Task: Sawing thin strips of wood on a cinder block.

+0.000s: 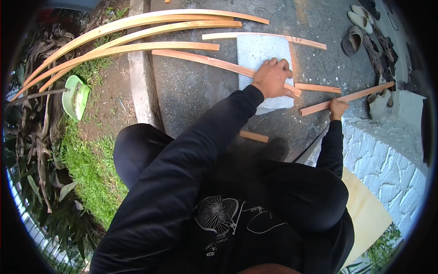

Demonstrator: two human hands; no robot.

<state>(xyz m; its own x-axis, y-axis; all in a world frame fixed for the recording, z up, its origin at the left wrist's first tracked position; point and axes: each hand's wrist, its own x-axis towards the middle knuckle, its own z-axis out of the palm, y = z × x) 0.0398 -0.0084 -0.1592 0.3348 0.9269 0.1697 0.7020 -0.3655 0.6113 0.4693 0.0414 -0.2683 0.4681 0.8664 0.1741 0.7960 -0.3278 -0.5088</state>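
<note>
**On the grey block: one strip pinned, another held**

Over the grey stone block on the asphalt, my left hand presses down flat, fingers together, on a long reddish wood strip that runs across the block's near part. The strip's far end reaches left of the block toward the concrete curb. Right of the block, my right hand is closed around a second wood strip, gripping it near its lower end; this piece slants up and away to the right, toward the sandals lying beyond the block's right side. A short offcut lies between the block and that held strip. Left of the block, past its far corner, several pale long slats lie fanned across curb and grass. A green dustpan sits well left of the block, on the grass.
</note>
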